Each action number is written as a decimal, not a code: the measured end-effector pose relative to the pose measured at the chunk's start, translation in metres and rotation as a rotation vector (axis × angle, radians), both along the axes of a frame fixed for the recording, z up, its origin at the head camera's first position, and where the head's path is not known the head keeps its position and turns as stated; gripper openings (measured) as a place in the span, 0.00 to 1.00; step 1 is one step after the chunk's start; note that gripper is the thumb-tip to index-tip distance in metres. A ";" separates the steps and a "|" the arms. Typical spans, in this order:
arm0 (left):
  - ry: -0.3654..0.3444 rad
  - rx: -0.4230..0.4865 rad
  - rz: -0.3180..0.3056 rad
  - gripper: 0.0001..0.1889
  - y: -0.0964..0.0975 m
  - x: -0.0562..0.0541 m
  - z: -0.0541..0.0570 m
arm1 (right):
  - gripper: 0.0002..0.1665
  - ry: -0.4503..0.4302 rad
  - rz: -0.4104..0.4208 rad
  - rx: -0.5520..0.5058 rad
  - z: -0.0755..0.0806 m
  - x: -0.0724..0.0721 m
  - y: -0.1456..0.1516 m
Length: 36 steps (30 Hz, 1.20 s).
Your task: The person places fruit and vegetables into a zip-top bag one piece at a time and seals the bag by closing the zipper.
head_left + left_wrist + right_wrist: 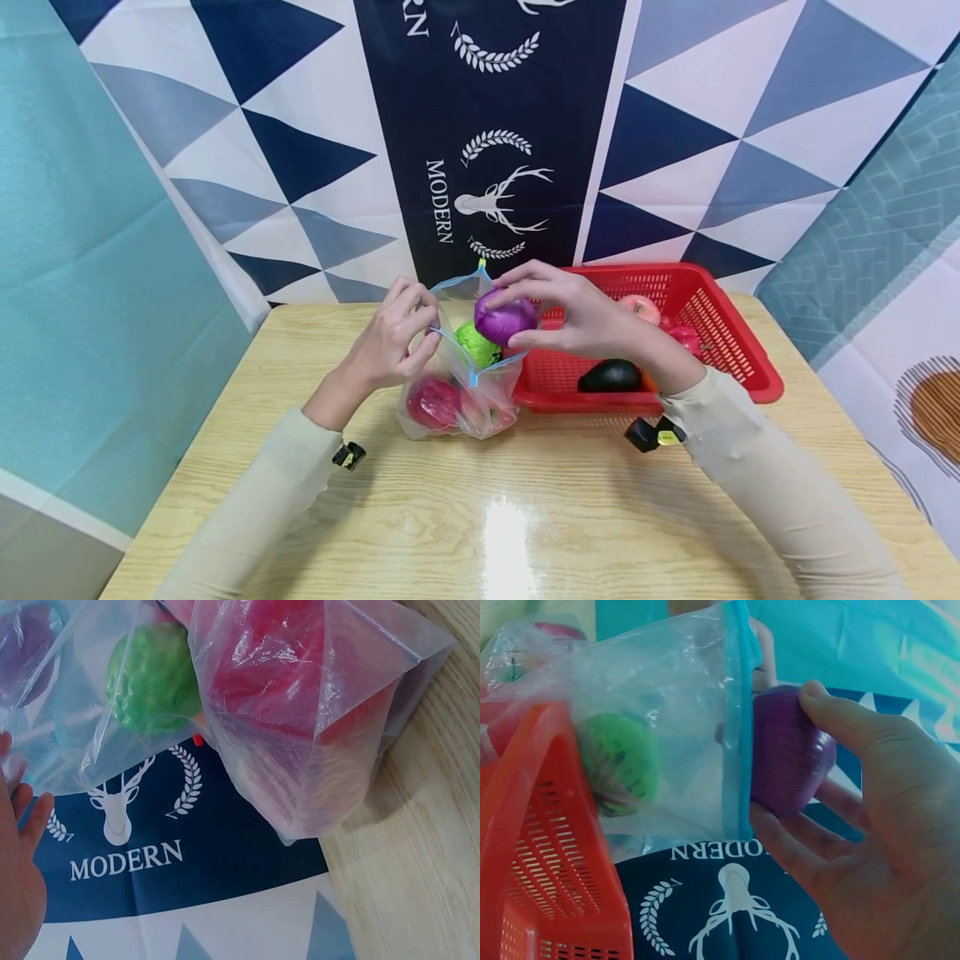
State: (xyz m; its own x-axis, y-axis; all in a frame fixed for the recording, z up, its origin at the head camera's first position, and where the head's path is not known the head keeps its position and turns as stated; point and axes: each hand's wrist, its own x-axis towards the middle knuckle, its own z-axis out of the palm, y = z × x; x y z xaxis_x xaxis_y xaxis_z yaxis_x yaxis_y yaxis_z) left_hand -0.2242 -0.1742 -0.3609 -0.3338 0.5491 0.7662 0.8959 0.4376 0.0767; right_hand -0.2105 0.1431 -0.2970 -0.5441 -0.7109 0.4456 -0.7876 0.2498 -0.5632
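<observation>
A clear zip bag (pixel 491 385) with a blue zip strip stands on the table, its mouth spread. My left hand (pixel 401 333) pinches the left side of its rim. At the mouth, my right hand (pixel 562 312) holds a purple onion (pixel 789 754) between thumb and fingers; its tip shows through the plastic in the right wrist view. Just below the onion, a bumpy green fruit (pixel 154 675) sits in the upper part of the bag. Lower down lie a dark pink fruit (pixel 433 403) and a pale red fruit (pixel 486 417), blurred by the plastic.
Right of the bag, close against it, stands a red plastic basket (pixel 767 385). Inside are a dark, smooth avocado-shaped thing (pixel 611 377), a pinkish apple (pixel 640 308) and a bumpy red thing (pixel 684 337). A patterned cloth (pixel 315 150) hangs behind the wooden table (pixel 420 517).
</observation>
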 end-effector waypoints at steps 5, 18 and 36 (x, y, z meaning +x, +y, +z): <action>-0.002 0.000 0.001 0.09 0.000 0.001 0.000 | 0.31 -0.005 0.032 0.076 -0.003 -0.001 -0.001; 0.008 0.001 -0.001 0.09 0.001 0.001 0.000 | 0.21 -0.030 -0.012 0.103 -0.002 -0.002 0.003; 0.010 0.004 -0.010 0.09 0.000 0.002 -0.001 | 0.17 -0.070 -0.240 0.194 0.007 -0.021 0.043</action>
